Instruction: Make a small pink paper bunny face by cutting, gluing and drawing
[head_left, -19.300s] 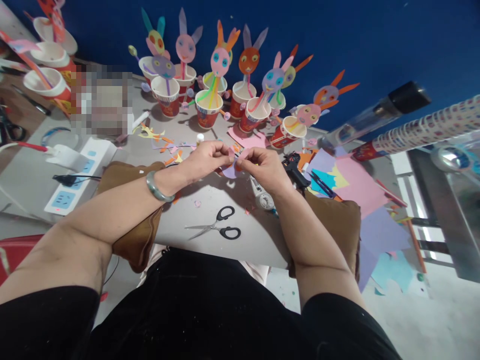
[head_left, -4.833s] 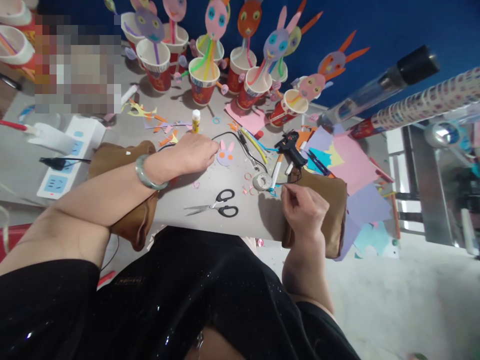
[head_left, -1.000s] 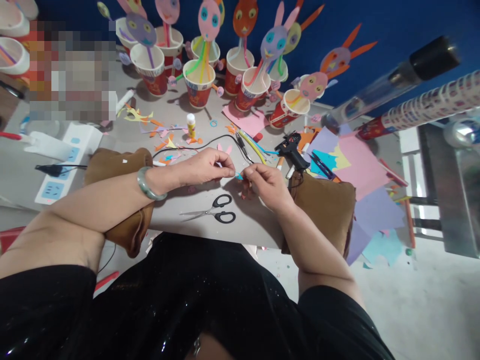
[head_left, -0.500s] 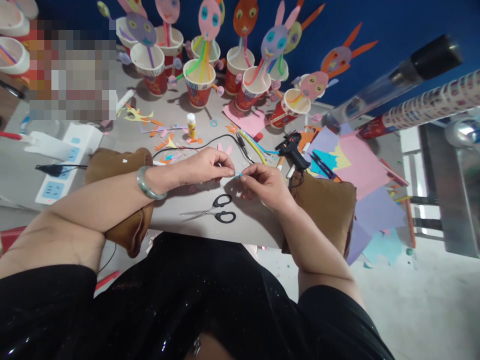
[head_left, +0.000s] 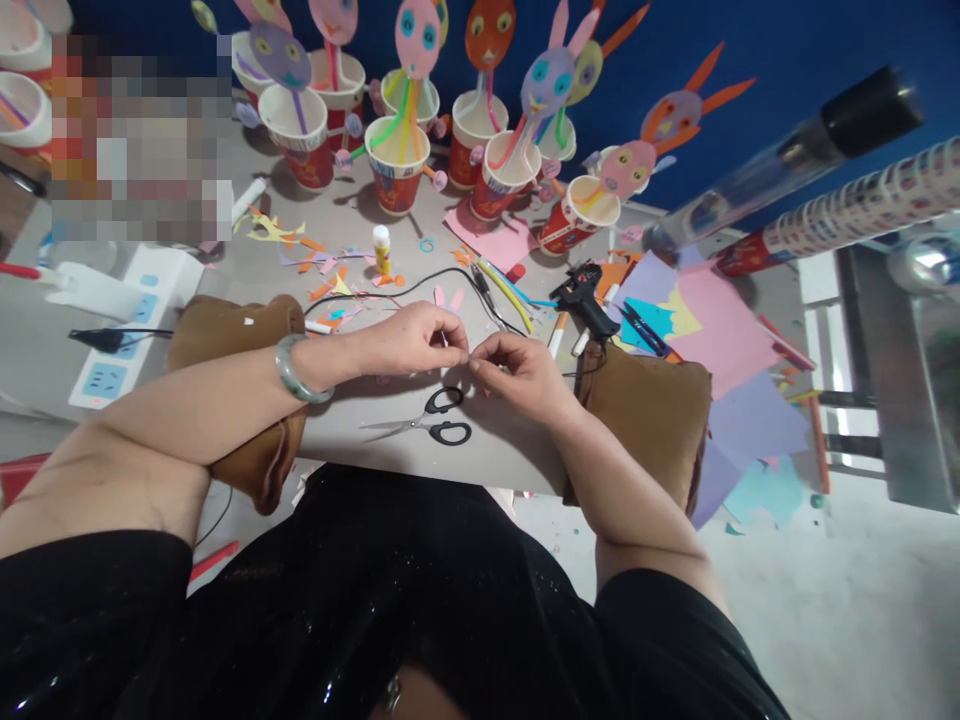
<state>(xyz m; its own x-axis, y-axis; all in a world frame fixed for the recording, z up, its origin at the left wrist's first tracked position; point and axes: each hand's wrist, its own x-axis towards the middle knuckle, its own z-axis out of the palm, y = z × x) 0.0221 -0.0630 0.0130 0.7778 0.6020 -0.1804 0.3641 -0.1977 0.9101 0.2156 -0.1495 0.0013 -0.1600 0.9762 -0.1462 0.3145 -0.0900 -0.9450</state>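
While both hands (head_left: pixel 469 357) pinch together, scissors (head_left: pixel 429 422) lie just below.

A grey table (head_left: pixel 67 330) stands against a deep blue wall (head_left: pixel 750 40), pale floor (head_left: pixel 862 620) below.

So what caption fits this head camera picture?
Two bare hands, left and right, pinch together above black-handled scissors on a grey table.

matt paper rabbits (head_left: pixel 549 82); glossy scissors (head_left: pixel 427 425)
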